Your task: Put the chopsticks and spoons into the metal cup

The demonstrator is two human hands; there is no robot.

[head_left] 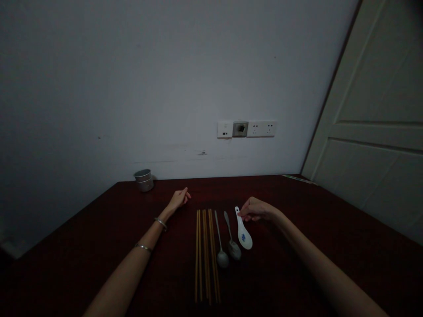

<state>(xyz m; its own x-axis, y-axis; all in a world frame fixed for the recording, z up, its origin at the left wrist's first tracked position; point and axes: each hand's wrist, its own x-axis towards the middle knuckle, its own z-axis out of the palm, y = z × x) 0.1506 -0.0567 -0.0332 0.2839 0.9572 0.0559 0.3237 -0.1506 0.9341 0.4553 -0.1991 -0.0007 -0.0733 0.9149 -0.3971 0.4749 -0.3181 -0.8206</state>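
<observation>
My right hand pinches the handle of a white soup spoon with a blue mark on its bowl; the spoon lies on or just over the tabletop. To its left are two metal spoons, one with a round bowl and another with a wider bowl. Farther left, several wooden chopsticks lie lengthwise, roughly side by side. My left hand rests on the table beyond the chopsticks' far ends, its fingers loosely curled and no object visible in them. Two bracelets circle that forearm.
A metal cup stands at the back left of the dark red table, near the wall. Sockets are set in the wall above. A flat strip lies at the back right corner, and a panelled door rises on the right.
</observation>
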